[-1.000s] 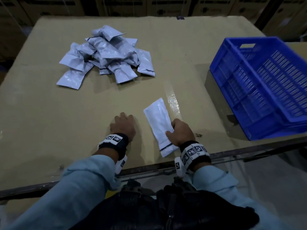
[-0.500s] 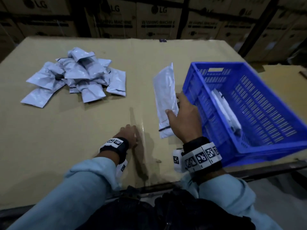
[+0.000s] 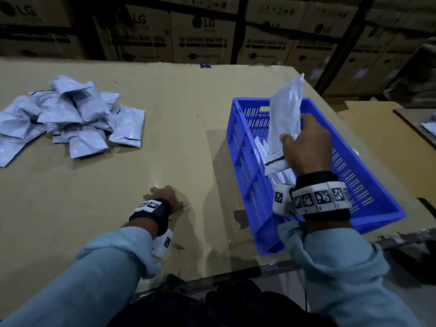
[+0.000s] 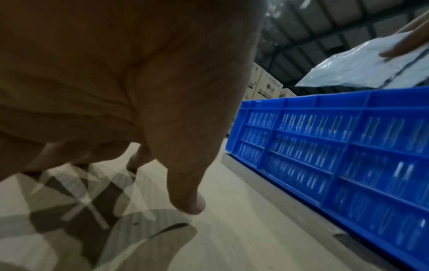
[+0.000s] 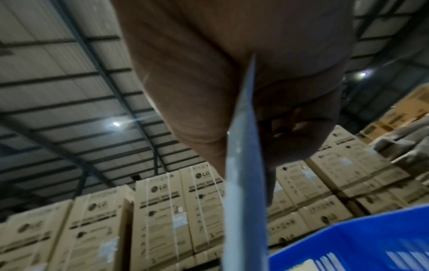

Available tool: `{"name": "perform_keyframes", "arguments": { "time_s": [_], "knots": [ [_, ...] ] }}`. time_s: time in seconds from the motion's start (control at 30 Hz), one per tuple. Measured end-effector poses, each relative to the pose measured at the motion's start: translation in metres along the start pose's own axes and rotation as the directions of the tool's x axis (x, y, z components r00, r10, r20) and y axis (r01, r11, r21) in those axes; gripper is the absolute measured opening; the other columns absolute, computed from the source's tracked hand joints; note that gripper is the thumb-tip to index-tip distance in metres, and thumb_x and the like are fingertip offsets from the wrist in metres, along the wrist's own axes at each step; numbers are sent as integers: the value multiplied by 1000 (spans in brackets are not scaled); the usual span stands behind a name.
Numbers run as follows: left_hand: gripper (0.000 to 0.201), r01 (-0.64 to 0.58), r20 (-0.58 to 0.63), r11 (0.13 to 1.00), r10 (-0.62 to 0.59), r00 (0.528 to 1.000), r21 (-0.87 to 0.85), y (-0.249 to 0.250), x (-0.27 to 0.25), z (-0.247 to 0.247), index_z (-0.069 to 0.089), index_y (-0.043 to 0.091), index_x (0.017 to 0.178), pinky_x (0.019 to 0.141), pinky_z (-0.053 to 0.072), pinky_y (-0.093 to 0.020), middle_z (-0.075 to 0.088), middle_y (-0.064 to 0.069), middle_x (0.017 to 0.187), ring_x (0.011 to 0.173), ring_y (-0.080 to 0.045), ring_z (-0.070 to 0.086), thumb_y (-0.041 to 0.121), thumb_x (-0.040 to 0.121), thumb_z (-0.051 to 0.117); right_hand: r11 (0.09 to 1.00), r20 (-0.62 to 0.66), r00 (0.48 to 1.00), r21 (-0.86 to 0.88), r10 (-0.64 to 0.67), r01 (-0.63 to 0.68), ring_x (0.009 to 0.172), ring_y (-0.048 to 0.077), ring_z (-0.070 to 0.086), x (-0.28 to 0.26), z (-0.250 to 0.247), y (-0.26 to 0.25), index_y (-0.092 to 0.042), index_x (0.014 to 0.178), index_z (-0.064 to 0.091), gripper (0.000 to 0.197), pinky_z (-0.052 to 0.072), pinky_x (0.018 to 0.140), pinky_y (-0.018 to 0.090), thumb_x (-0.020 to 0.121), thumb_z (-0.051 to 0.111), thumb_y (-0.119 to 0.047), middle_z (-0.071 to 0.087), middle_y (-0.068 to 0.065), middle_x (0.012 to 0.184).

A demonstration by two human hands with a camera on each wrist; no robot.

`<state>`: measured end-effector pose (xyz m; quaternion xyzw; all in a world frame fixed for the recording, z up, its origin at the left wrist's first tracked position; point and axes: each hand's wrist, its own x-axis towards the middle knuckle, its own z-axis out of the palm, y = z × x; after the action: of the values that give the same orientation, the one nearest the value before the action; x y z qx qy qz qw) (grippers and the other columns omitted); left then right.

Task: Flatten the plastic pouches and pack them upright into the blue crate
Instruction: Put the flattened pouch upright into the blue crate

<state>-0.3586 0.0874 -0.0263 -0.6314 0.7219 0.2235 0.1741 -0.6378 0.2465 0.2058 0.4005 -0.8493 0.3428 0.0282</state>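
One flattened pouch is pinched near its lower end between thumb and curled fingers of the right hand, upright above the blue crate. Several packed pouches stand inside. Left hand rests on the cardboard-covered table, fingers loosely bent, holding nothing. Loose pile lies far left. Cartons behind read "LG", "WASHING MACHINE".

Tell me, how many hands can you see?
2. The left hand rests on the cardboard table. The right hand holds a pouch upright over the blue crate.
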Motion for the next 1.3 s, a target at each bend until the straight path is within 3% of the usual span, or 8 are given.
{"name": "perform_keyframes", "arguments": {
  "time_s": [0.1,0.47,0.63,0.73,0.93,1.0,1.1,1.3],
  "knots": [
    [106,45,17,999,-45,999,12,1,-3,3,24,13,151,117,29,-61,15,-31,161,146,-54,23,62,75,79,993,44,997,-107,63,-58,104,39,61,29,1,34,-10,115,59,31,38,73,36,88,68,-21,66,17,112],
    [94,29,7,1000,-29,1000,-6,5,-16,2,24,13,147,113,34,-66,3,-32,163,146,-60,13,51,82,81,869,163,973,-491,162,-63,91,42,67,64,39,120,-11,101,70,16,58,76,49,86,64,-17,70,20,97],
    [94,23,-7,999,-23,1000,23,1,-13,4,25,16,145,110,37,-67,4,-30,163,146,-60,16,55,80,80,860,474,850,-507,231,50,111,40,65,62,62,136,-13,121,69,38,57,92,47,83,69,-13,68,18,122],
    [94,21,-30,999,-20,999,29,-2,-12,7,25,19,145,109,38,-68,7,-28,163,145,-58,18,57,78,80,852,538,797,-520,276,56,124,39,58,65,68,135,-14,138,62,55,55,96,46,84,67,-10,58,16,142],
    [100,-6,-52,1000,7,999,28,-9,-13,13,21,24,148,108,38,-68,8,-26,164,147,-57,16,63,76,78,870,599,725,-493,340,-1,107,37,63,66,72,134,-5,121,67,37,54,85,42,87,62,-20,64,19,127],
    [100,-6,-59,999,8,998,35,-11,-13,15,21,25,147,106,40,-67,10,-25,163,146,-56,18,65,75,78,884,603,718,-467,348,-36,95,34,63,67,74,134,-5,109,68,32,51,80,38,88,62,-29,66,19,118],
    [98,-10,-74,998,14,997,54,-12,-14,15,23,25,145,105,42,-65,13,-24,162,145,-54,22,68,74,76,885,575,730,-458,369,-86,102,36,62,69,79,139,0,122,63,50,48,83,38,97,57,-42,63,23,126],
    [102,-17,-76,997,22,997,70,-14,-14,16,19,25,149,107,41,-65,11,-24,164,146,-54,21,71,75,74,888,499,789,-443,360,-125,81,32,60,73,82,148,4,116,62,50,45,70,38,97,59,-42,66,25,110]
  ]
}}
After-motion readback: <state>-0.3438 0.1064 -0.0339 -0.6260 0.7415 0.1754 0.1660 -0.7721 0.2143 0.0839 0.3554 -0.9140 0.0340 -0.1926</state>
